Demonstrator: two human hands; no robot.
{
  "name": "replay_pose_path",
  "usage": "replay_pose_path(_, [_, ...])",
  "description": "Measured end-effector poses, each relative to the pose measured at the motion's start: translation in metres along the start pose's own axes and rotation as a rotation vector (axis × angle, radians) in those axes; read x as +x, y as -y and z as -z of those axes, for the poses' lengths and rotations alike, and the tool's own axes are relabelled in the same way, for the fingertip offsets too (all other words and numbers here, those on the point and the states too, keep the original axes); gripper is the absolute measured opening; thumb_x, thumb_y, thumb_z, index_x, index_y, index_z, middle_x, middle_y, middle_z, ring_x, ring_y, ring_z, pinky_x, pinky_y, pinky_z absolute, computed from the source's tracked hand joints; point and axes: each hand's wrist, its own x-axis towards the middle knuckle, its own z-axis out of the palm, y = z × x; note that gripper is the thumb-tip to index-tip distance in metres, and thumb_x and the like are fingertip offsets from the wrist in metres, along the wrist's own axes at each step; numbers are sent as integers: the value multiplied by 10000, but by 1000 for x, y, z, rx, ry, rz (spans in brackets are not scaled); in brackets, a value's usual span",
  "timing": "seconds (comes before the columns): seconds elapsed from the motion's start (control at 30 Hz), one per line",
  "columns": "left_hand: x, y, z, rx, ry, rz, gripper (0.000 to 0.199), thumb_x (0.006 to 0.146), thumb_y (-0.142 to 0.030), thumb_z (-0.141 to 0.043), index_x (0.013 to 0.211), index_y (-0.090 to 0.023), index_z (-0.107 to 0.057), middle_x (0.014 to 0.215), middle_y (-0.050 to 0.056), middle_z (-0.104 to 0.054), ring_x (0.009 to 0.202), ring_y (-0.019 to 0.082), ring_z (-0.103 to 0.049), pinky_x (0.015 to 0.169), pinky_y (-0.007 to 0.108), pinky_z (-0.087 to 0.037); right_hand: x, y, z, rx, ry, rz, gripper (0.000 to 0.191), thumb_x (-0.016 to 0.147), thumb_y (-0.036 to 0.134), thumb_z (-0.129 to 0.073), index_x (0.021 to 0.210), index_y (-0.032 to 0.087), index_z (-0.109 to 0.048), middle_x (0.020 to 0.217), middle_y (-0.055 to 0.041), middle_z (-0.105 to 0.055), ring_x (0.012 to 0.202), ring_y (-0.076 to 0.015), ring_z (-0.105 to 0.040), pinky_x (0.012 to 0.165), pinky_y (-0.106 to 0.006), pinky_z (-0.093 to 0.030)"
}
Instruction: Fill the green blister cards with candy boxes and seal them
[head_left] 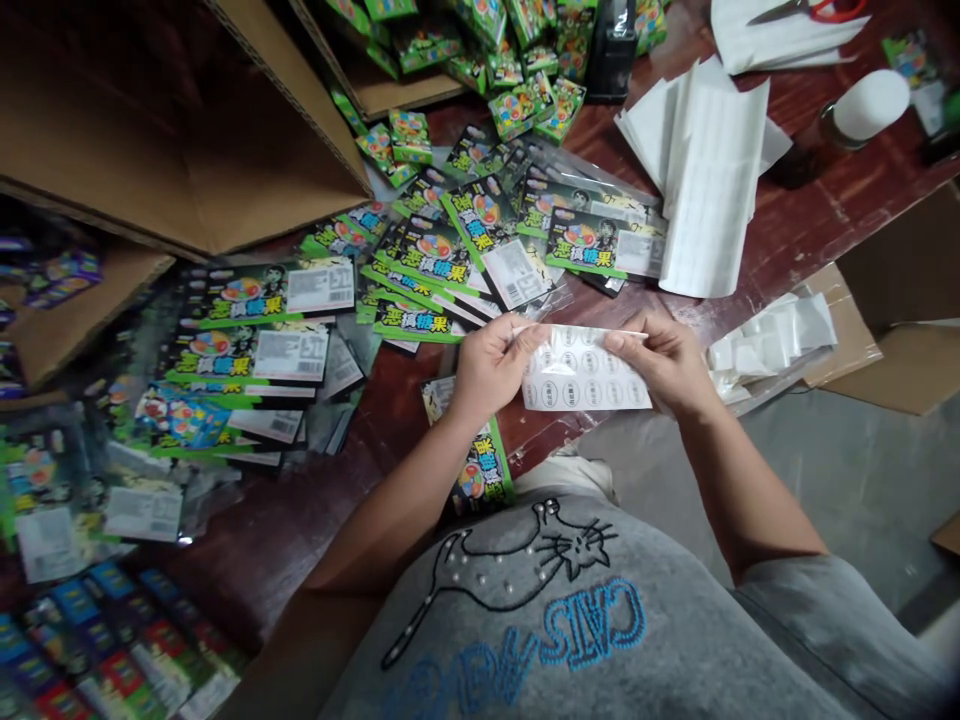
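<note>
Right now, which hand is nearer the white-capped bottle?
Right: the right hand sits left of the bottle and closer to the body; the left hand lies farther left.

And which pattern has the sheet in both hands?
The sheet is white with rows of circles (head view).

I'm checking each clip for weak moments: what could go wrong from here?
The sheet is held at its two ends by the left hand and right hand, so an uneven pull might crease or tear it.

One packet lies partly under the left forearm, near the table's edge, and could get brushed off.
</note>
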Motion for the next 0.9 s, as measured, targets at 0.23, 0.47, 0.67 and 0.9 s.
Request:
replay_pose_path(0.23, [4, 5, 8, 129, -41, -80, 461, 980, -610, -672, 771, -201, -710, 595, -23, -612, 554, 116, -509, 515, 249, -375, 18, 20, 38, -130, 188, -98, 628, 897, 851, -643, 955, 247, -806, 883, -52, -778, 781, -175, -672, 640, -294, -514])
replay_pose_path(0.47, [1, 8, 4, 55, 30, -137, 269, 996, -453, -696, 966, -206, -796, 855, 26, -811, 725, 137, -699, 656, 244, -519, 35, 33, 49, -124, 456, -162, 438, 779, 627, -916, 876, 221, -784, 851, -30, -773, 739, -150, -653, 675, -305, -529])
replay_pose_path(0.67, [0, 9, 0, -41, 8, -49, 237, 944, -414, -741, 1033, -201, -793, 933, 38, -816, 771, 149, -702, 668, 252, -525, 26, 22, 30, -107, 193, 54, 510, 777, 653, -911, 792, 198, -680, 747, 7, -662, 663, -106, -543, 600, -259, -442])
replay_pose_path(0.9, [10, 3, 4, 88, -32, -60, 454, 988, -576, -676, 743, -194, -697, 621, -18, -616, 592, 119, -511, 554, 261, -385, 26, 22, 40, -245, 150, 23, 610, 910, 799, -684, 771, 208, -745, 693, -16, -671, 590, -107, -531, 533, -264, -436])
